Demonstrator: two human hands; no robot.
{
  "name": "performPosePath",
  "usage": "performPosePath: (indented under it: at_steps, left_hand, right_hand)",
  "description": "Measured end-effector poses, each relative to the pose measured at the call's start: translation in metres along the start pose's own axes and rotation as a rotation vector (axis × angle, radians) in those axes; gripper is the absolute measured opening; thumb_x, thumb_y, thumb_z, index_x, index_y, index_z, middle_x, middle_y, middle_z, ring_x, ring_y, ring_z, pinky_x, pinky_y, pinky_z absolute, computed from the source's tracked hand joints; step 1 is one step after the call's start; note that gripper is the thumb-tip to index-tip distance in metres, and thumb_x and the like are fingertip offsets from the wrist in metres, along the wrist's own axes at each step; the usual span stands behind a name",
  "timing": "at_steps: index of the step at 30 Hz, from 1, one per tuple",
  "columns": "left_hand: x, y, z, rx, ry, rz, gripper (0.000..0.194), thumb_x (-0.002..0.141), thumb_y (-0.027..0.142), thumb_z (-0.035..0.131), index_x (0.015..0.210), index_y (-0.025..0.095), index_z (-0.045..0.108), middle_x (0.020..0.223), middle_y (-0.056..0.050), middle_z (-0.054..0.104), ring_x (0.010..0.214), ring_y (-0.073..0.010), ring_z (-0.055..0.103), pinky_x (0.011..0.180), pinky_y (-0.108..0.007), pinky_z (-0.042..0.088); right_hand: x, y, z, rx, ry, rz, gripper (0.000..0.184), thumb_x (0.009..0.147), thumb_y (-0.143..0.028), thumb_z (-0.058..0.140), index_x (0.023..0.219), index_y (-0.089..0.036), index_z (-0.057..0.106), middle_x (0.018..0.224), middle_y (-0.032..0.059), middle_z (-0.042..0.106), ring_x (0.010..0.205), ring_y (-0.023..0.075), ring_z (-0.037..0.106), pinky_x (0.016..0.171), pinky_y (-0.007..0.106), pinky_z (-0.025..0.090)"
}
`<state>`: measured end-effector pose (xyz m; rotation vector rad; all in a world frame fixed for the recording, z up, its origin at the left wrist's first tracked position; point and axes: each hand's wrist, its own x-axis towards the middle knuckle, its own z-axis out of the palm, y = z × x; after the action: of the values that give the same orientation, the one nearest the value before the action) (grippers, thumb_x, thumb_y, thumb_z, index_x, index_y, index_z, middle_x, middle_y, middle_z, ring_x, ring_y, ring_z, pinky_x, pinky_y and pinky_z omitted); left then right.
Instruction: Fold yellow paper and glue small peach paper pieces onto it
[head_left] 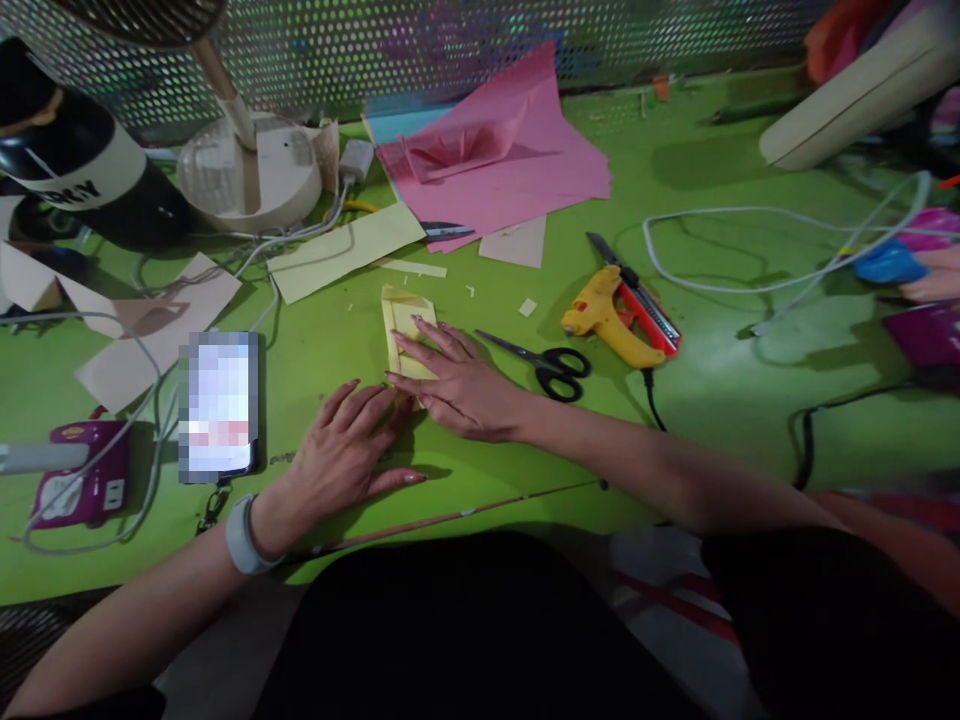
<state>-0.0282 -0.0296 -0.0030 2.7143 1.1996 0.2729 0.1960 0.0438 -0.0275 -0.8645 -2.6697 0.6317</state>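
Note:
A folded yellow paper (401,315) lies on the green table (720,390) in front of me. My right hand (457,380) lies flat on its near half, fingers stretched out and pressing down. My left hand (349,445) rests flat just to the left and nearer me, fingertips touching the paper's near corner. Neither hand grips anything. Black-handled scissors (544,362) lie right of my right hand.
A yellow and red glue gun (619,318) lies right of the scissors. Pink paper sheets (502,160) and a pale yellow strip (345,250) lie at the back. A phone (219,405), a power strip (79,485), white cables and a lamp base (251,170) sit at left.

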Motion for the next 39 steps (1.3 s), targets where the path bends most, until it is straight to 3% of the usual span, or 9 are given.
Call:
performPosePath:
  at_steps: [8,13,16,20,26,39]
  left_hand:
    - [0.0,0.001,0.0,0.074,-0.005,0.023,0.067,0.089,0.068,0.043,0.132,0.017,0.057,0.138,-0.016,0.055,0.127,-0.0338,0.048,0.111,-0.049,0.032]
    - [-0.001,0.001,0.001,0.088,-0.015,0.02,0.065,0.09,0.066,0.044,0.131,0.018,0.058,0.137,-0.017,0.056,0.128,-0.0344,0.049,0.11,-0.05,0.036]
    - [-0.002,0.001,0.002,0.111,-0.007,0.009,0.065,0.091,0.063,0.045,0.134,0.016,0.056,0.142,-0.02,0.05,0.132,-0.0371,0.047,0.106,-0.051,0.04]
    - [-0.003,0.002,0.004,0.118,-0.012,0.012,0.065,0.093,0.059,0.045,0.141,0.015,0.048,0.15,-0.021,0.041,0.138,-0.035,0.041,0.11,-0.05,0.038]
    - [-0.002,0.002,0.006,0.163,0.01,0.067,0.066,0.095,0.058,0.042,0.141,0.011,0.045,0.149,-0.02,0.043,0.139,-0.0312,0.04,0.113,-0.048,0.036]
    - [-0.002,-0.002,0.004,0.134,-0.007,0.097,0.066,0.095,0.056,0.045,0.143,0.011,0.043,0.15,-0.019,0.042,0.141,-0.0299,0.038,0.116,-0.05,0.031]
  right_hand:
    - [-0.002,-0.006,-0.001,-0.066,0.012,-0.005,0.043,0.094,-0.035,0.049,0.136,-0.027,0.055,0.16,0.0061,0.026,0.149,0.0337,0.008,0.114,0.065,0.019]
    - [0.001,-0.013,0.008,-0.117,0.025,0.041,0.053,0.097,-0.036,0.044,0.148,-0.025,0.038,0.162,0.0083,0.02,0.15,0.0312,0.01,0.117,0.062,0.016]
    - [0.002,-0.018,0.011,-0.152,0.018,0.078,0.057,0.098,-0.038,0.041,0.151,-0.023,0.028,0.163,0.0098,0.015,0.15,0.0304,0.01,0.118,0.062,0.012]
    - [-0.004,-0.022,0.009,-0.206,-0.006,0.132,0.058,0.099,-0.04,0.033,0.151,-0.013,0.03,0.162,0.0149,0.014,0.15,0.0331,0.008,0.118,0.063,0.008]
    - [-0.009,-0.024,0.004,-0.218,-0.053,0.164,0.057,0.1,-0.043,0.027,0.149,-0.014,0.036,0.161,0.0096,0.016,0.15,0.0311,0.006,0.119,0.061,0.007]
    - [-0.008,-0.025,0.004,-0.209,-0.07,0.176,0.057,0.1,-0.043,0.027,0.149,-0.014,0.035,0.162,0.009,0.017,0.15,0.03,0.006,0.12,0.058,0.007]
